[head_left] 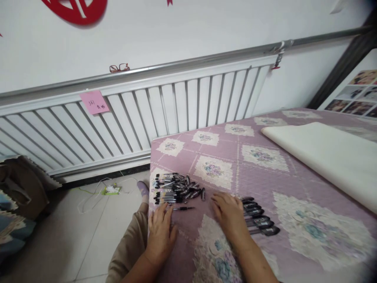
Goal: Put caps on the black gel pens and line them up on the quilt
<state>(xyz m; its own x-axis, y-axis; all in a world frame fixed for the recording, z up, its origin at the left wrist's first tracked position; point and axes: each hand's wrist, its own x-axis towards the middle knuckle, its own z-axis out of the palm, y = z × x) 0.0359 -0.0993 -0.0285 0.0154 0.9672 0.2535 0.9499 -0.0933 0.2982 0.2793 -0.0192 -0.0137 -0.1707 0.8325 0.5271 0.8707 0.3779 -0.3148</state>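
My left hand (160, 232) rests at the near left edge of the cloth, fingers stretched and thumb apart. Its fingertips reach the rear end of an uncapped pen (185, 208) whose tip points right; whether they press on it is unclear. Beyond it lie several uncapped pens (167, 194), roughly parallel, with a loose heap of black pen caps (188, 188) at their right ends. My right hand (229, 214) is over the cloth between that heap and a row of capped pens (262, 222). Its fingers look spread, slightly blurred, with nothing visible in them; it partly hides the row.
A purple floral cloth (218, 149) covers the surface. A folded cream sheet (326, 153) lies at the right. Behind stands a white radiator (188, 102) bearing a pink note (94, 102), with eyeglasses (119, 68) above. A power strip (112, 190) with cords is on the floor.
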